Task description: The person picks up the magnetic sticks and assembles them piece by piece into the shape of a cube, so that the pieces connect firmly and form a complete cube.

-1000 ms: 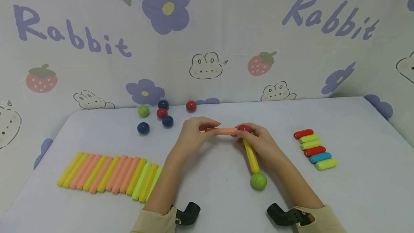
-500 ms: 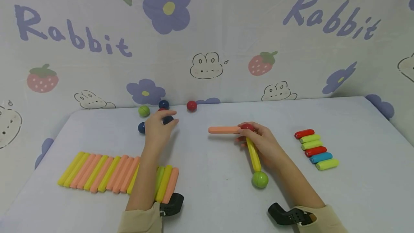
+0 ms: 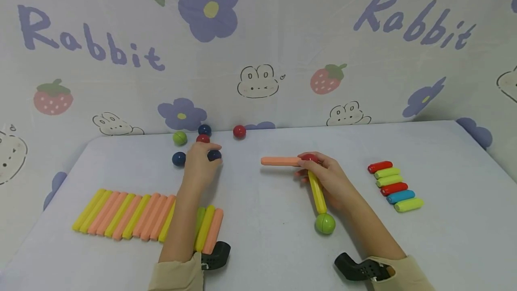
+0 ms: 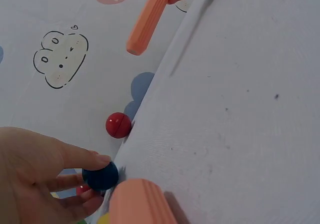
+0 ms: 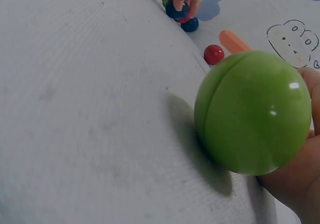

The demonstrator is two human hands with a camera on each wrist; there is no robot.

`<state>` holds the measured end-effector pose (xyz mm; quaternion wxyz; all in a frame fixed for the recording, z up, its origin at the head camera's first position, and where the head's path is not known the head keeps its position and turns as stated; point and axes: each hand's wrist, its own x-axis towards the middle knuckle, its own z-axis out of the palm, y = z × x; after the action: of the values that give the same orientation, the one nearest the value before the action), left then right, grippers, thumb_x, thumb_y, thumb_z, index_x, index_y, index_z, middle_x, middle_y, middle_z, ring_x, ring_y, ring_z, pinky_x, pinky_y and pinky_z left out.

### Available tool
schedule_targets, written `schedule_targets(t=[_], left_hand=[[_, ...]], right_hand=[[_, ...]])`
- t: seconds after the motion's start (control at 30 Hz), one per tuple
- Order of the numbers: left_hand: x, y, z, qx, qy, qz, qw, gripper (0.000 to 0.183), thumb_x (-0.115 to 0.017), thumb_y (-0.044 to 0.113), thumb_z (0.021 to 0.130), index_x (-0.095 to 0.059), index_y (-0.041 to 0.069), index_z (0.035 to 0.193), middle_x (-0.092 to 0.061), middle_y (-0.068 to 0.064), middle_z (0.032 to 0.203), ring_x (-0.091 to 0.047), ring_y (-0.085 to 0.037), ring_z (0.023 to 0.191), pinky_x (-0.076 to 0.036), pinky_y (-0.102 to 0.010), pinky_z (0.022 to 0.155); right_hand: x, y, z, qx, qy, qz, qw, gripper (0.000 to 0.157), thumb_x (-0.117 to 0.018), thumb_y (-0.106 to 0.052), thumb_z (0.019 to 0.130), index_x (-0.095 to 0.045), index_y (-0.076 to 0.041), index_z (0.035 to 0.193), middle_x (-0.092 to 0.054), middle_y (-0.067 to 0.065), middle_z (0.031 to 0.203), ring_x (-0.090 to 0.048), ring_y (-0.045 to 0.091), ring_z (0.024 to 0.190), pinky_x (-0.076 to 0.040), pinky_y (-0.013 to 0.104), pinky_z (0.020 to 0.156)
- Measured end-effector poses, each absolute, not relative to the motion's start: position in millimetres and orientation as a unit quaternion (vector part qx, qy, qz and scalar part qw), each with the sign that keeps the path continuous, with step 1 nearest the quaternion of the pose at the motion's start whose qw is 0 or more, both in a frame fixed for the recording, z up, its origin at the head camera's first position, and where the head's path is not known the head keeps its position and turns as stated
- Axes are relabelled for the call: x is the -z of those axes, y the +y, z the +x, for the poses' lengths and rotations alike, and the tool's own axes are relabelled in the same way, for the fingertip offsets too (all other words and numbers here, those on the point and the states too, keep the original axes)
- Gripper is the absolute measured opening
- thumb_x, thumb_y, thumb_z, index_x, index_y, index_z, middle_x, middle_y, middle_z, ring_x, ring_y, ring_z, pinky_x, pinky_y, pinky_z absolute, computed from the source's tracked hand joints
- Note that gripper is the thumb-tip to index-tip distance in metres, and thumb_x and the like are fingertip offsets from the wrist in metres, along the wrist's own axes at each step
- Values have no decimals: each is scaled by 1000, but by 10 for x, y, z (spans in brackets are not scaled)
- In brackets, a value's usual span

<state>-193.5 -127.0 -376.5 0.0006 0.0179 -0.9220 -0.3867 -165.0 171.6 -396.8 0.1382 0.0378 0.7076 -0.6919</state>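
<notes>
At nine o'clock from the orange stick (image 3: 280, 161), a blue ball (image 3: 214, 155) is pinched by the left hand (image 3: 199, 164); the stick's red ball (image 3: 310, 157) is gripped by the right hand (image 3: 326, 173). Fetching seems underway; alignment with the free end seems needed.

From the head we are looking forward and down across the white table (image 3: 258, 246) to the patterned backdrop (image 3: 282, 26). From the left wrist we are peering close past the left hand (image 4: 37, 176), the table's far edge slanting steeply. From the right wrist we are facing a green ball (image 5: 252, 114) very near, with the backdrop beyond. In both wrist views we are seeing that left hand, a dark blue ball (image 4: 101, 177) and an orange stick (image 4: 150, 18).
</notes>
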Motion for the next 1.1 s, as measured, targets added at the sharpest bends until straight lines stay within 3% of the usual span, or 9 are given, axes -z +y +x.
schedule_targets(t=[0.3, 0.63, 1.1], left_hand=[[3760, -1154, -1921, 441, -893, -9, -92, 39, -75, 12, 99, -69, 8, 137, -63, -17, 143, -59, -37, 129, -52, -49, 111], [3743, -986, -1876, 518, -837, -94, -146, 37, -77, 10, 97, -71, 7, 133, -66, -12, 139, -58, -32, 133, -52, -48, 112], [3734, -947, -1874, 534, -823, -100, -167, 40, -77, 12, 96, -70, 8, 135, -66, -12, 139, -64, -30, 126, -54, -47, 109]], right_hand=[[3978, 1721, -1654, 691, 708, 39, 139, 48, -59, -24, 109, -50, 3, 148, -67, 10, 117, -68, 10, 93, -58, 18, 85], [3997, 1732, -1653, 701, 699, 33, 139, 47, -58, -22, 109, -49, 4, 147, -65, 9, 118, -68, 10, 93, -58, 17, 85], [3983, 1731, -1655, 695, 704, 34, 142, 48, -57, -23, 110, -47, 2, 150, -65, 9, 114, -67, 10, 89, -58, 17, 84]])
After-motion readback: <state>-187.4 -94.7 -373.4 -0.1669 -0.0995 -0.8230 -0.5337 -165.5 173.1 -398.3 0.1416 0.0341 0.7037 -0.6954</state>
